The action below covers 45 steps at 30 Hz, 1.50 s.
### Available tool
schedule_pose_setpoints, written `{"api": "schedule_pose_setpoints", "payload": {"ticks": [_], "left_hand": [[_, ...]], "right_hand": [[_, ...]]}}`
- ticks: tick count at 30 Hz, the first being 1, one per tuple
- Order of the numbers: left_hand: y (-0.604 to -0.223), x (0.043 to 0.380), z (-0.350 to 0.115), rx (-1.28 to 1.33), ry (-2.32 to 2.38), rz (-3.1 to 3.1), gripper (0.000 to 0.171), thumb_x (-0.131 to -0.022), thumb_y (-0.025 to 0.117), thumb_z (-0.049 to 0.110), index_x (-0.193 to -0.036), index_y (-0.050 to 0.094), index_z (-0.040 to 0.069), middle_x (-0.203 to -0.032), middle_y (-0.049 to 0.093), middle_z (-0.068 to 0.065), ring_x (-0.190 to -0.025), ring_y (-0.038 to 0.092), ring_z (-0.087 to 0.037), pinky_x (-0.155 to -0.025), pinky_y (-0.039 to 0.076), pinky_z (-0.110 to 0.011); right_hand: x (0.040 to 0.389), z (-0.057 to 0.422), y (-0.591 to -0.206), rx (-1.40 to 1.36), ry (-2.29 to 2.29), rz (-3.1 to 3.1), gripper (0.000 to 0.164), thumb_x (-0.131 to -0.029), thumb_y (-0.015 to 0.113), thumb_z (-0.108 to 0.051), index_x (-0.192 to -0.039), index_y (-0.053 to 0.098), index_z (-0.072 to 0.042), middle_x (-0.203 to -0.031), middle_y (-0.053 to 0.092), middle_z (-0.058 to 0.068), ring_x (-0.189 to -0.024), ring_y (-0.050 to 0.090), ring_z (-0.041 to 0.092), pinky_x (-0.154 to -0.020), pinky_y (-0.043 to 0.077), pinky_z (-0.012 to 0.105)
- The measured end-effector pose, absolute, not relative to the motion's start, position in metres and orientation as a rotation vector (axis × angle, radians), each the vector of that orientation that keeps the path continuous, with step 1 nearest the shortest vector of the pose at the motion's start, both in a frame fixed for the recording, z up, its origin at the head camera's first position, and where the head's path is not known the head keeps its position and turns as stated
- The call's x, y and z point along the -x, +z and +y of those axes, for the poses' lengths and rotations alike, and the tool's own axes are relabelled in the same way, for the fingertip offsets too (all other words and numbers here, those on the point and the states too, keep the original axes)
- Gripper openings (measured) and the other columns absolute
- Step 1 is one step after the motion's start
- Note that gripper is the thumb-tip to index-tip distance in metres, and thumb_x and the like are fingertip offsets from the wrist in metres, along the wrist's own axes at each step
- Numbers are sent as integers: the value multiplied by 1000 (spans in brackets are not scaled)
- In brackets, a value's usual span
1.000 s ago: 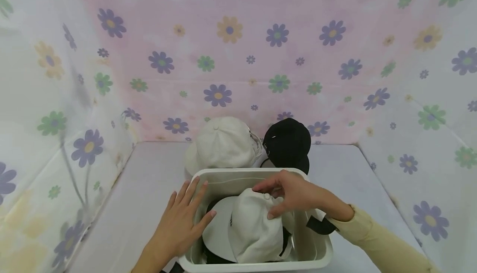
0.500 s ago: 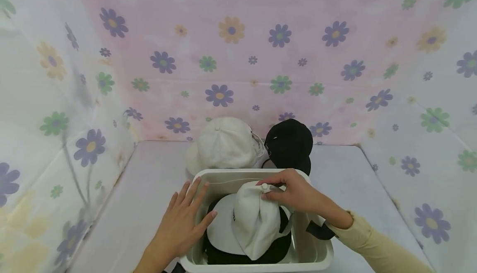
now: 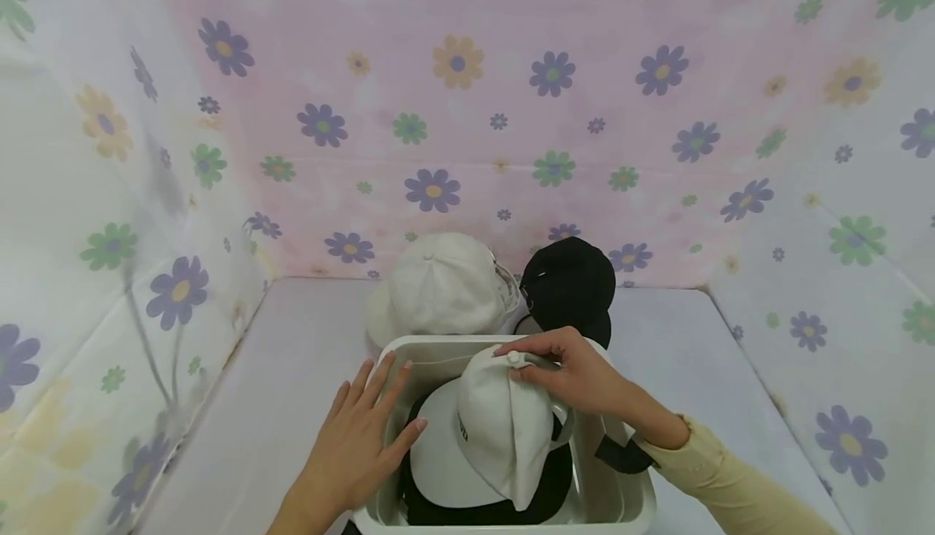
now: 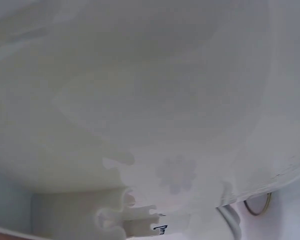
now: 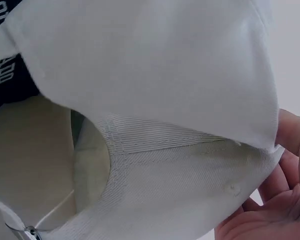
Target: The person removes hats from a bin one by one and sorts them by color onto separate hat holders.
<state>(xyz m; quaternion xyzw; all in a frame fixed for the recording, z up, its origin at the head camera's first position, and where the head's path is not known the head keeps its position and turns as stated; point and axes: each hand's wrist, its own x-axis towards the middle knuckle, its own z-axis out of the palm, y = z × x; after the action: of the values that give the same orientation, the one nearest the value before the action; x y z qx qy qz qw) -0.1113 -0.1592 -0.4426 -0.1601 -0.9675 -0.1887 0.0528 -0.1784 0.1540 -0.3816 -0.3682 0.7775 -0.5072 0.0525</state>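
My right hand [image 3: 584, 377] pinches the button end of a white cap's crown [image 3: 493, 409]; the cap is tilted inside a white plastic bin [image 3: 511, 529]. Its brim points left, and dark lettering shows on its front. Under it lies a black cap [image 3: 551, 486], mostly covered. In the right wrist view, the fingers [image 5: 265, 220] hold the folded white cloth [image 5: 155, 65], with the back opening and strap buckle [image 5: 30, 231] showing. My left hand [image 3: 354, 437] rests on the bin's left rim, fingers straight and spread. A blurred pale surface fills most of the left wrist view.
Behind the bin, a white cap [image 3: 445, 283] and a black cap [image 3: 570, 283] stand side by side on the pale table [image 3: 307, 324]. Flower-printed cloth [image 3: 467, 137] walls off the back and both sides.
My right fingers have closed on the white cap's crown and drawn it upward, tilting the cap and baring more of the black cap beneath. My left hand has stayed at the bin's rim.
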Motion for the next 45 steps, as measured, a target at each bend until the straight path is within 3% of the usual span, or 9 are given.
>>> {"api": "schedule_pose_setpoints", "payload": {"ticks": [6,8,10,14,22,27,30,34,45], "left_hand": [[-444,106,-159,460,-577,-2933,72,-101,53,57,-160,36,20,-169,23,-6,-153,24,-40,-114,28,-70],[-444,105,-158,454,-591,-2924,71,-101,54,56,-160,36,19,-169,23,-6,-153,24,-40,-114,28,-69],[-444,104,-158,448,-609,-2920,71,-102,54,55,-160,35,19,-169,23,-6,-153,24,-39,-115,27,-69],[-444,102,-157,439,-630,-2922,71,-102,55,53,-160,35,19,-169,23,-5,-154,23,-39,-115,27,-69],[-447,99,-159,427,-691,-2927,69,-102,52,54,-160,34,21,-169,22,-5,-154,22,-40,-115,26,-70],[-448,100,-160,427,-730,-2927,68,-103,52,53,-161,34,21,-169,21,-5,-155,20,-40,-115,25,-70],[-448,100,-161,433,-738,-2926,68,-103,53,51,-160,34,20,-169,21,-5,-155,19,-39,-115,24,-71],[-448,103,-162,449,-748,-2918,68,-103,53,51,-161,33,20,-169,21,-5,-155,19,-39,-115,23,-71],[-445,110,-165,491,-799,-2912,68,-105,49,51,-162,29,20,-170,18,-3,-157,14,-35,-117,20,-70]], "right_hand": [[180,154,-378,1200,-1534,2290,28,-94,68,3,-120,75,-5,-60,52,0,-54,29,3,-51,35,28],[180,154,-377,1232,-1543,2265,29,-94,66,5,-120,74,-4,-69,62,3,-58,36,4,-55,39,28],[180,155,-377,1247,-1548,2246,30,-94,65,6,-121,74,-4,-88,73,6,-71,53,3,-64,47,24],[180,155,-379,1273,-1554,2200,29,-95,64,6,-122,73,-2,-120,73,13,-108,66,9,-85,55,25],[181,153,-379,1312,-1531,2151,27,-97,64,4,-122,73,-2,-121,73,14,-114,66,13,-91,56,29],[183,152,-377,1335,-1479,2194,29,-97,64,4,-124,72,-3,-108,75,10,-95,65,7,-77,53,26],[184,151,-374,1330,-1458,2205,31,-97,63,5,-125,72,-4,-110,75,9,-92,63,7,-74,51,26],[184,150,-371,1287,-1430,2260,33,-96,64,5,-126,72,-6,-125,72,10,-103,65,7,-80,55,25],[186,144,-364,1101,-1511,2304,31,-96,64,5,-126,71,0,-128,70,14,-123,63,14,-94,55,25]]}}
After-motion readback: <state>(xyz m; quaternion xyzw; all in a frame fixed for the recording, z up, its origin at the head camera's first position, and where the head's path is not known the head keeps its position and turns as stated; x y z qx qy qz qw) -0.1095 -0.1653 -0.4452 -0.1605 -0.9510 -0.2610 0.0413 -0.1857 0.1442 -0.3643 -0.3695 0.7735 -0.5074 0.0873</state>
